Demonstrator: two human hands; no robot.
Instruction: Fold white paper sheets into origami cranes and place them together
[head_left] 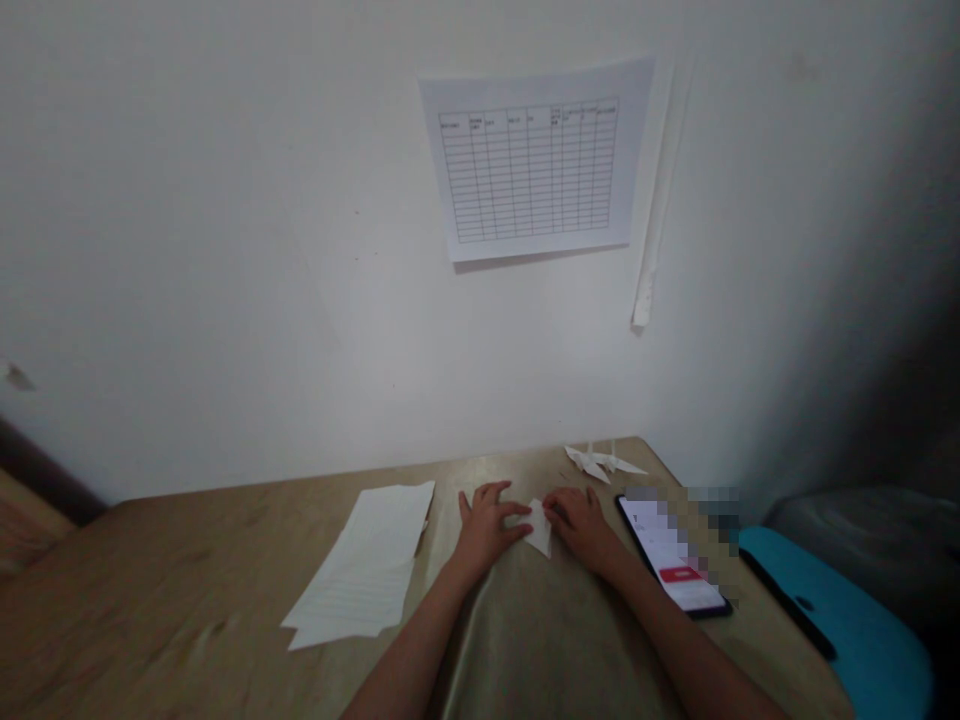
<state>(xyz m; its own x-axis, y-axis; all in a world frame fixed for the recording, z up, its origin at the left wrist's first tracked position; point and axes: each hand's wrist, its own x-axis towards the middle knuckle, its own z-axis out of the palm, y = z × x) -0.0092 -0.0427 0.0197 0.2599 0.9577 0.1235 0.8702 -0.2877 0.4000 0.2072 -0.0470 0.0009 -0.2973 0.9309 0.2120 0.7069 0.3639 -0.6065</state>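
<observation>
A small white piece of paper (538,530), tapering to a point at its lower end, lies on the table between my two hands. My left hand (487,525) has thumb and index finger closed at the paper's left edge, its other fingers spread over the tabletop. From the other side, my right hand (581,525) pinches the upper right edge, with its fingers curled together. Whether the paper is folded is too small to tell. Just beyond my right hand lie folded white paper pieces (600,462) with pointed ends.
White sheets (367,560), some lined, lie left of my forearm. A phone (671,560) with a lit screen rests right of my right hand. The brown table (187,600) meets a wall with a printed chart (532,170). A blue object (847,620) stands past the right edge.
</observation>
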